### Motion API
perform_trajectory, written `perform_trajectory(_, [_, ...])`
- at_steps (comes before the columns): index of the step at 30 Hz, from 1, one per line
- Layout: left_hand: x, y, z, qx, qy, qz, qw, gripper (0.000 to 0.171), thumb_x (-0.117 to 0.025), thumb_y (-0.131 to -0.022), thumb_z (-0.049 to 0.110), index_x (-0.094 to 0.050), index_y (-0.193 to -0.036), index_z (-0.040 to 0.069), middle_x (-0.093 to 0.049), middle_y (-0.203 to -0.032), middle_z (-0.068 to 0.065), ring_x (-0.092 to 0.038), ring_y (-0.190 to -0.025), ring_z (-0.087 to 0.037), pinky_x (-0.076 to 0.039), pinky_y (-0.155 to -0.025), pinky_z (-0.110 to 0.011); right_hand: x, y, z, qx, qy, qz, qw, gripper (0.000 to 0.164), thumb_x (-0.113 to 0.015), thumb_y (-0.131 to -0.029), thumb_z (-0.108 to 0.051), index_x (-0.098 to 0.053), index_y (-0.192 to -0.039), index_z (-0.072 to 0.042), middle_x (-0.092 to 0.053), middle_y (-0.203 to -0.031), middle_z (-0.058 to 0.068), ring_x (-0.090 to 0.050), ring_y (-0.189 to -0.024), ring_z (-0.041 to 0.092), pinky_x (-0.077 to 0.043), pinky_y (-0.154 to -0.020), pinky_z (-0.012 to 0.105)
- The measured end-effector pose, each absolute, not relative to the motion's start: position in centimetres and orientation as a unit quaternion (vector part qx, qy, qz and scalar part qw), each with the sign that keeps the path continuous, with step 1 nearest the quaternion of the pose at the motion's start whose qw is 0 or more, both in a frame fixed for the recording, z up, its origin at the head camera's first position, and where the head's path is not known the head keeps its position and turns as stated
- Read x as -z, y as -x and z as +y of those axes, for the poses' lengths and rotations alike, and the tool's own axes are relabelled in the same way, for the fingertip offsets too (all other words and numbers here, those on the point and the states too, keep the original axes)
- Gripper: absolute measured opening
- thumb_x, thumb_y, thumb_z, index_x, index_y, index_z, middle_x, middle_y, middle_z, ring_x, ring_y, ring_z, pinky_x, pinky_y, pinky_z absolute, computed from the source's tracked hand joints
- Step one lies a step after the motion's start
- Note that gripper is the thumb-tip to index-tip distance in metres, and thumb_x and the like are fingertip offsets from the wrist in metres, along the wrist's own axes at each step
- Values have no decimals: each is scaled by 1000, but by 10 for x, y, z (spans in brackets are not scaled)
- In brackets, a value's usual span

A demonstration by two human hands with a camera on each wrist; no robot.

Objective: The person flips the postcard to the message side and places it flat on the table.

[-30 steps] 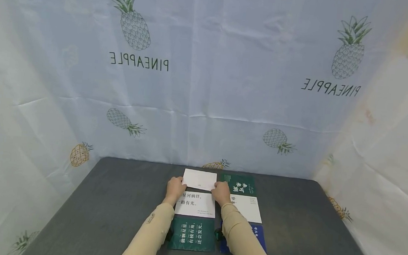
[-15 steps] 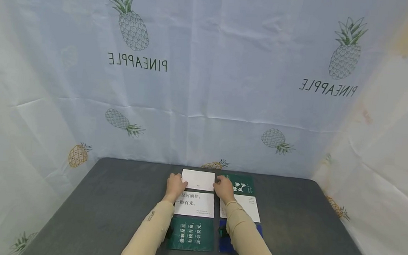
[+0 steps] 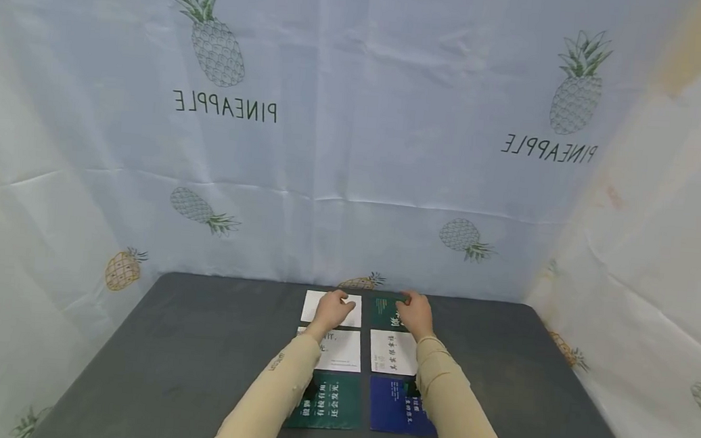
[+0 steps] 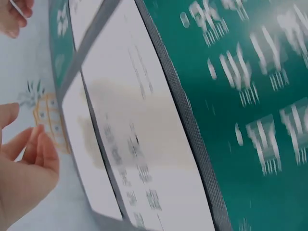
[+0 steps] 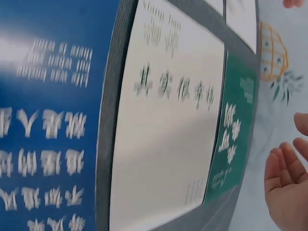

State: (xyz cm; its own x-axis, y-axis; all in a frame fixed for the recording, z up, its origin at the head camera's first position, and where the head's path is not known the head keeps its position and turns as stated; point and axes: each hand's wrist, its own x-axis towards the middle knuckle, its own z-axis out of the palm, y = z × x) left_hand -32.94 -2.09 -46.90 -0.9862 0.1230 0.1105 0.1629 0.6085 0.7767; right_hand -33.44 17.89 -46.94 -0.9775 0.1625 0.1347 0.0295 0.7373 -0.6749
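Note:
Six flat cards would be too many to list as one, so by row: at the back left lies a plain white card [image 3: 314,305], with my left hand [image 3: 330,310] over it. My right hand [image 3: 416,314] hovers around the right part of a green card [image 3: 383,308] at the back right. In both wrist views, the left hand [image 4: 29,168] and the right hand [image 5: 288,192] have loosely bent fingers and hold nothing. Nearer lie a white card with dark writing [image 3: 344,353] and another white card [image 3: 387,350]. In front are a dark green card [image 3: 340,412] and a blue card [image 3: 386,405], partly behind the forearms.
The cards lie in two columns on a dark grey table [image 3: 206,365], with narrow gaps between them. A pale curtain [image 3: 356,145] with pineapple prints hangs behind the table's far edge and along both sides.
Both hands have left the edges of the plain white card, which now lies at the back left. My left hand has moved right over it; my right hand has moved right to the green card.

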Motion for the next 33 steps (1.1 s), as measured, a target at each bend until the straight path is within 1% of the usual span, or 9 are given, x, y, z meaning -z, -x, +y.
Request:
perform_trajectory(4, [471,328,-5,459,83,-884,-24,43,-51,-93,24,-54,-121,-8,-63,-112,-23,-62,-100,-34,-51,-83,-42,474,331,193,-342,81,-934,70,46,-56,-89,-17,-49,-127,8,-50,-121,32,-48,-112,47,-42,-92,55])
perform_trajectory(7, [473,327,4,468,78,-878,-57,45,-46,-96,28,-53,-123,-7,-60,-119,-23,-59,-108,-35,-48,-89,-45,478,328,199,-337,96,-935,48,50,-56,-89,-18,-45,-129,10,-46,-128,34,-41,-120,51,-36,-98,58])
perform_trajectory(13, [482,325,17,510,41,-851,-115,57,-35,-98,40,-46,-132,-4,-49,-135,-23,-43,-128,-40,-35,-104,-52,486,323,207,-340,108,-934,18,55,-55,-89,-19,-39,-132,11,-43,-131,35,-36,-121,53,-33,-98,60])
perform_trajectory(16, [490,327,22,514,45,-849,-115,63,-30,-98,47,-44,-134,-3,-45,-139,-23,-33,-132,-46,-29,-106,-56,488,322,210,-332,111,-937,13,56,-55,-89,-19,-38,-133,12,-44,-132,34,-38,-121,52,-32,-99,59])
perform_trajectory(20, [490,326,27,512,50,-851,-110,61,-28,-98,44,-44,-135,-2,-44,-140,-22,-23,-135,-51,-22,-108,-60,489,322,212,-324,109,-940,13,57,-55,-89,-19,-37,-133,13,-46,-131,35,-40,-120,51,-31,-99,57])
perform_trajectory(23, [485,322,31,522,46,-843,-118,55,-30,-99,38,-43,-135,-2,-42,-142,-22,-18,-138,-49,-17,-111,-59,489,321,212,-330,111,-937,20,57,-54,-89,-17,-36,-133,14,-45,-130,36,-40,-119,51,-29,-99,57])
perform_trajectory(26, [482,319,33,523,51,-842,-121,55,-29,-99,38,-41,-136,-2,-41,-142,-22,-16,-138,-50,-18,-110,-59,488,320,212,-331,114,-936,34,56,-53,-88,-14,-36,-132,16,-46,-128,37,-42,-117,51,-27,-97,56])
perform_trajectory(28, [483,318,35,521,54,-843,-124,57,-29,-99,39,-40,-138,-1,-41,-143,-21,-17,-138,-49,-20,-110,-59,488,319,212,-333,118,-935,41,55,-52,-87,-12,-36,-131,17,-46,-127,38,-43,-116,50,-27,-96,56])
perform_trajectory(33, [485,321,36,533,60,-833,-138,57,-29,-100,38,-36,-139,-3,-39,-144,-22,-29,-136,-42,-26,-109,-54,488,322,212,-367,142,-918,53,52,-47,-86,-6,-37,-133,14,-45,-129,37,-41,-119,51,-30,-101,57])
